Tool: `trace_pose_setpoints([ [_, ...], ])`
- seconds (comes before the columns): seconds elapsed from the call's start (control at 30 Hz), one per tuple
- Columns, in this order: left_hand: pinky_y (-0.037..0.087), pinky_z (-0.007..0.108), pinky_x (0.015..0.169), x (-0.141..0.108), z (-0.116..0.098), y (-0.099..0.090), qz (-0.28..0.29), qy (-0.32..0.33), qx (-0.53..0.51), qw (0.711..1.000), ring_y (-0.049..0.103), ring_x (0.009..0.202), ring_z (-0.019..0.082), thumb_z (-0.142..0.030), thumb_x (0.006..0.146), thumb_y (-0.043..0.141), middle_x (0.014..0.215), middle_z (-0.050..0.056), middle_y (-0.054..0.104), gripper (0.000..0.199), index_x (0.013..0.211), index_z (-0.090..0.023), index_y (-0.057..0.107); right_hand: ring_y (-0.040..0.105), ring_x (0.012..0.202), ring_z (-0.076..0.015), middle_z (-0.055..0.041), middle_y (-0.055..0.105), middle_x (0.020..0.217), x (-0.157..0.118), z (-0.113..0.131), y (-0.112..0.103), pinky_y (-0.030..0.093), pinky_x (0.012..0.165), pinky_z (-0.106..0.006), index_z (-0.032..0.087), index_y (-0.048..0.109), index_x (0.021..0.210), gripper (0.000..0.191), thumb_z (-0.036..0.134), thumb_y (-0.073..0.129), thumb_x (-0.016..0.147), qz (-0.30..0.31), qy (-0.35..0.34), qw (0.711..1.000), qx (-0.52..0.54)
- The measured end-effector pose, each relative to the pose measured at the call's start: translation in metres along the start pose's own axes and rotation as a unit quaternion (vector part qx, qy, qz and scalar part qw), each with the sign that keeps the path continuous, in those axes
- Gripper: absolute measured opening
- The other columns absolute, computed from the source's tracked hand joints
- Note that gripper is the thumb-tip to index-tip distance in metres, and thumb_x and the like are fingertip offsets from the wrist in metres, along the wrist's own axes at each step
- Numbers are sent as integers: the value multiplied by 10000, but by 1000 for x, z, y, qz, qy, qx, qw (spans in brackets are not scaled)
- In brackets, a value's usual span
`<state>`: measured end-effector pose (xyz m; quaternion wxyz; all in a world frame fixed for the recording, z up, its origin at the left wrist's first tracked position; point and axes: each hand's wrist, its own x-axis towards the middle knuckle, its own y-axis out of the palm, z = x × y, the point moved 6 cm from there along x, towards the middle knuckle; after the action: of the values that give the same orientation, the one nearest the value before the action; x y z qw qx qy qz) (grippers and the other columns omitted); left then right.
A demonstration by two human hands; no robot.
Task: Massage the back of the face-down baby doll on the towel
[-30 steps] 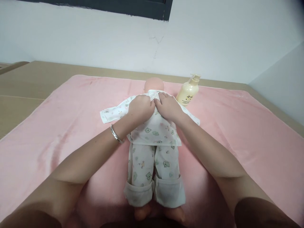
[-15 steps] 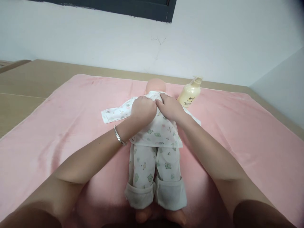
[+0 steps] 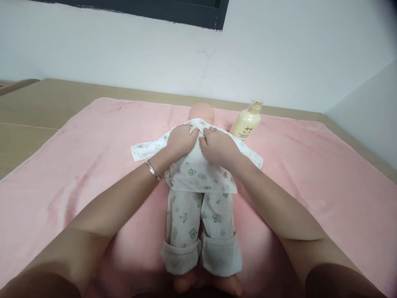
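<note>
A baby doll (image 3: pixel 201 111) lies on a pink blanket with its feet toward me, dressed in a white patterned shirt (image 3: pixel 203 178) and matching trousers (image 3: pixel 186 215) with rolled cuffs. My left hand (image 3: pixel 182 140), with a silver bangle at the wrist, grips the shirt cloth at the chest, thumb and fingers curled. Beside it, my right hand (image 3: pixel 218 147) has its fingers bent onto the shirt front near the collar. The two hands are slightly apart. Most of the upper shirt front is hidden under them. Both sleeves stretch out sideways.
A pale yellow pump bottle (image 3: pixel 247 122) stands on the pink blanket (image 3: pixel 102 165) just right of the doll's shoulder. The blanket covers a wooden table (image 3: pixel 62 97) that meets a white wall (image 3: pixel 139 54). A dark frame (image 3: pixel 186 12) is on the wall above.
My left hand has turned so that its thumb shows, and has moved slightly left. My right hand's fingers have curled in more. The shirt's collar area shows more between them.
</note>
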<state>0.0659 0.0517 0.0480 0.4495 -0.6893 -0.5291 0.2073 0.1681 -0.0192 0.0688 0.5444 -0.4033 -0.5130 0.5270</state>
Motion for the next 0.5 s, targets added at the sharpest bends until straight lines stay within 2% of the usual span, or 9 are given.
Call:
trace_pose_setpoints([
  [0.17,479,332,813,-3,-1,3,-30,10,7,999,643,899,232,-357,976,358,1009,130,741,387,923,-146,678,572,1273,-362,-216,630,1360,19,-21,7,449,1070,-488,81,590,1295,476,350,298,1033,-27,37,997,64],
  [0.3,480,349,837,-4,0,4,-41,16,1,999,645,927,247,-371,980,353,1015,137,734,391,915,-150,669,550,1313,-372,-218,576,1452,24,-30,10,439,1080,-498,84,553,1377,529,403,319,1024,-8,43,994,101],
  [0.5,480,373,846,-3,3,6,-49,18,-4,999,644,935,264,-354,973,365,990,126,727,354,889,-169,654,558,1300,-366,-199,590,1438,20,-31,6,442,1074,-494,113,564,1381,536,430,331,1017,-12,45,991,124],
])
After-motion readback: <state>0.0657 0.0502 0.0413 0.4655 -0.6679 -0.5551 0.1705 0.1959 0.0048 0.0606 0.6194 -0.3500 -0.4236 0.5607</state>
